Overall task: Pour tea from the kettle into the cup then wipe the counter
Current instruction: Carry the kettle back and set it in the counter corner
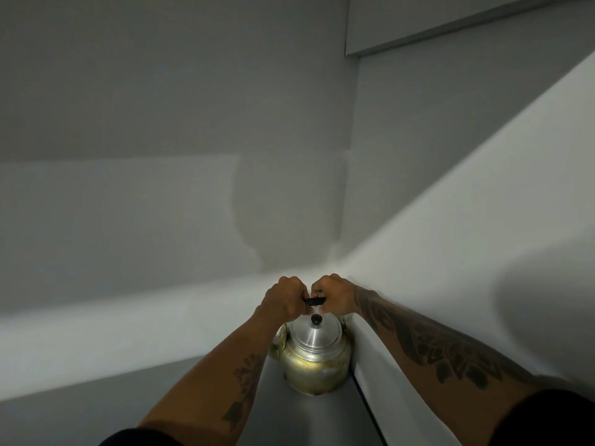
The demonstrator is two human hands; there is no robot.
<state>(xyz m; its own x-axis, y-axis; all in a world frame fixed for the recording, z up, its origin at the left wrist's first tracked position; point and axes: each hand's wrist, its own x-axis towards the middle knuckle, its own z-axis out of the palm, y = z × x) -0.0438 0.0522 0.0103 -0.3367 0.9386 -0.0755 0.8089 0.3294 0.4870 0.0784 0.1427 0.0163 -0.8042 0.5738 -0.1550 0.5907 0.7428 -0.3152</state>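
Observation:
A worn metal kettle with a silver lid and a black knob stands on the grey counter, tucked into the corner of two walls. Its black handle arches over the lid. My left hand grips the handle's left end and my right hand grips its right end. Both fists are closed around it. The kettle's spout shows at the left, partly behind my left forearm. No cup or cloth is in view.
White walls close in at the back and on the right. A cabinet underside hangs at the upper right. Only a narrow strip of counter shows between my forearms.

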